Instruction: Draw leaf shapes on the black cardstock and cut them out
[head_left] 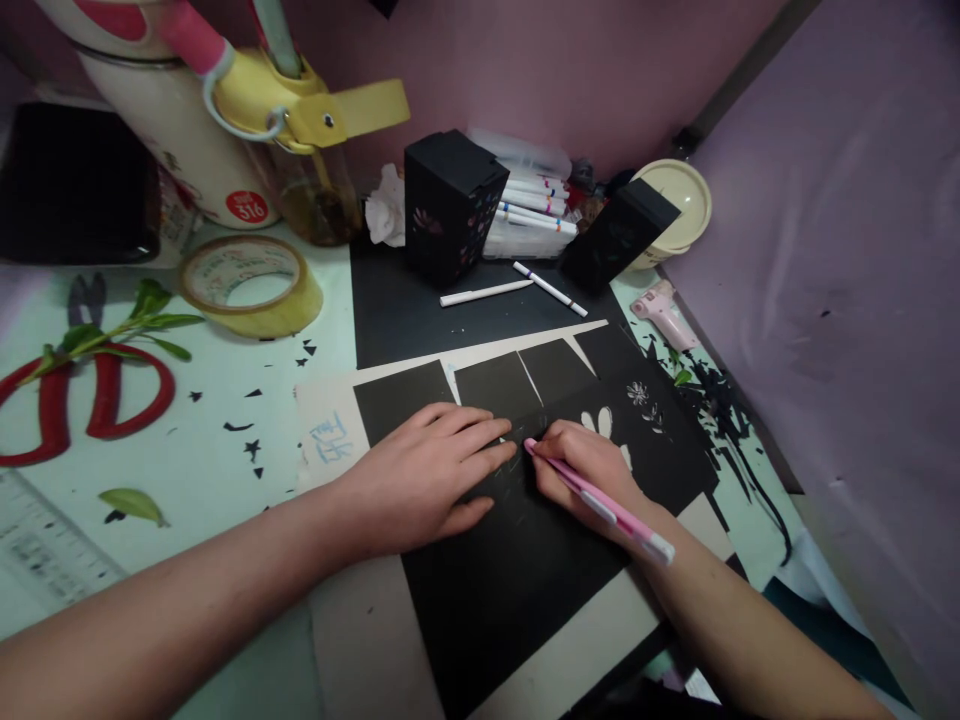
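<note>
My left hand (439, 470) lies flat on a sheet of black paper (495, 600), fingers stretched out towards the right. Close beside its fingertips, my right hand (585, 465) is closed around a slim pink pen-shaped tool (600, 500) with a pale clip. The tool slants down to the left, and its tip is too small to make out near the paper. Petal-shaped cut-outs (598, 422) and a small flower pattern (637, 394) show in the black paper right of my hands. A pale board (375, 600) lies underneath.
Red-handled scissors (56, 415), a tape roll (251, 285) and a clear ruler (52, 545) lie at left. Bottles (187, 140), a black box (450, 205), white markers (536, 215) and a cream tub (679, 205) stand behind. Black paper scraps (724, 400) heap at right by the wall.
</note>
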